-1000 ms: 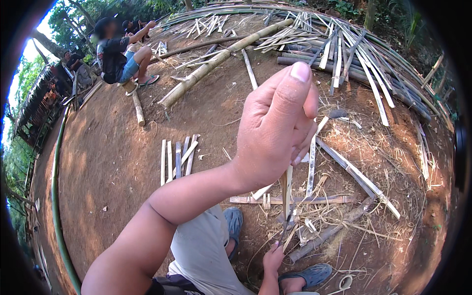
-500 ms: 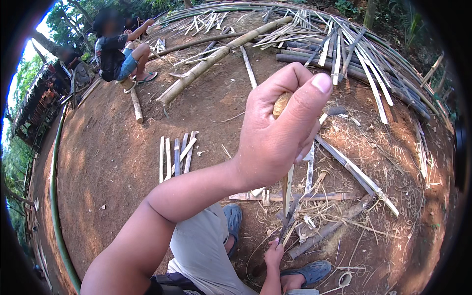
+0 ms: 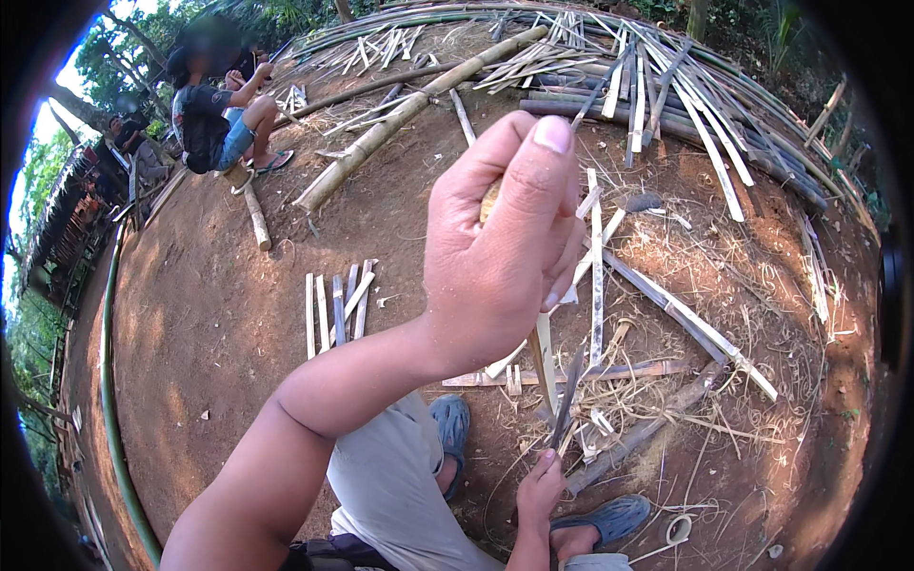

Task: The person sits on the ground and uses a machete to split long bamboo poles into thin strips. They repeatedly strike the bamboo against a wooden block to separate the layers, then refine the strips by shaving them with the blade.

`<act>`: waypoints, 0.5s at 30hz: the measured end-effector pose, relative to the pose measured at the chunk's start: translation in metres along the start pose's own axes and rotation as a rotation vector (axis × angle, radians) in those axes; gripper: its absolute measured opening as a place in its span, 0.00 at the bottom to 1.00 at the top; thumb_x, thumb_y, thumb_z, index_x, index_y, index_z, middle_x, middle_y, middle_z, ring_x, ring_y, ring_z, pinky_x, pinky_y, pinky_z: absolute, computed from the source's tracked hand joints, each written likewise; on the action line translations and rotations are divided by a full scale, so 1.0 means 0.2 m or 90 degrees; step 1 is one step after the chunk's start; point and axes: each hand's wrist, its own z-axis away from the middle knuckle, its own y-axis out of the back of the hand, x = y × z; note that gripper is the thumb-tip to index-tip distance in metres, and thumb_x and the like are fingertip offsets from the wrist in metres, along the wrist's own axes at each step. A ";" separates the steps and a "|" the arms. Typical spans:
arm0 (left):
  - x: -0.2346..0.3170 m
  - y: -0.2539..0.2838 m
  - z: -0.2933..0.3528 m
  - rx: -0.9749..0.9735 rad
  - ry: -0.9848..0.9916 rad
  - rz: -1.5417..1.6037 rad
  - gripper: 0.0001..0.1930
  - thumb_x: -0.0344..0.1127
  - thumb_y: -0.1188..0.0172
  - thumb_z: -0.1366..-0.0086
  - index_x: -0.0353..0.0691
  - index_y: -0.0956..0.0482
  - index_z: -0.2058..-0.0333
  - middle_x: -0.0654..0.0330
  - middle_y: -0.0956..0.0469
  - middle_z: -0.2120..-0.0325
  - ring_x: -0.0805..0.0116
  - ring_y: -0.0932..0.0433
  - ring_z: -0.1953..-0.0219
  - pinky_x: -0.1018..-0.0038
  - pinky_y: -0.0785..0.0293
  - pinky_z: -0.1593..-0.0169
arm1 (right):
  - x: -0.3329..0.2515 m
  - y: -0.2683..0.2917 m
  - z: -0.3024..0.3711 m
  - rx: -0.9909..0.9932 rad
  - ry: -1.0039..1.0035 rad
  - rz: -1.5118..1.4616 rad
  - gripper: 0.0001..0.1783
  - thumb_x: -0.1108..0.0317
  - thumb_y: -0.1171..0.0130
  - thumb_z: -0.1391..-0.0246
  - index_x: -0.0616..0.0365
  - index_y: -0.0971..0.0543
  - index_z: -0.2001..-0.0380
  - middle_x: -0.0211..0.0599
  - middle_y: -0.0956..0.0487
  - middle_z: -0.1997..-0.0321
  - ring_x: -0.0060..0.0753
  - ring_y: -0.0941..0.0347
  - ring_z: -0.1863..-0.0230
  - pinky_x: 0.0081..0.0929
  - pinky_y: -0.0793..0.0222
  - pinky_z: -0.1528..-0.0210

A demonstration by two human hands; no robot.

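My left hand (image 3: 505,228) is raised close to the camera in a fist, thumb on top. A tan, rounded end shows inside the curled fingers, and a pale bamboo strip (image 3: 545,366) runs down from below the fist. Low down near my feet, my right hand (image 3: 541,487) is closed round the lower end of a knife (image 3: 568,400); its handle is hidden. The dark narrow blade points upward, right beside the strip's lower part. Whether blade and strip touch, I cannot tell.
Curly shavings (image 3: 657,409) and a bamboo pole (image 3: 647,438) lie right of my feet. Short strips (image 3: 338,305) rest on the soil to the left. Farther off are a long pole (image 3: 419,119), piled bamboo (image 3: 657,114) and a seated person (image 3: 224,114).
My left fist has shifted left and slightly up, with the strip in it. The knife blade now stands more upright, and my right hand is slightly lower.
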 end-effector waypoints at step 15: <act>-0.03 -0.04 0.04 -0.195 -0.043 0.091 0.13 0.39 0.59 0.26 0.42 0.36 0.71 0.71 0.43 0.90 0.82 0.48 0.93 0.85 0.42 0.85 | 0.37 -0.09 0.02 -0.138 -0.248 0.126 0.22 0.56 0.58 0.31 0.66 0.25 0.66 0.63 0.21 0.71 0.69 0.24 0.66 0.60 0.30 0.63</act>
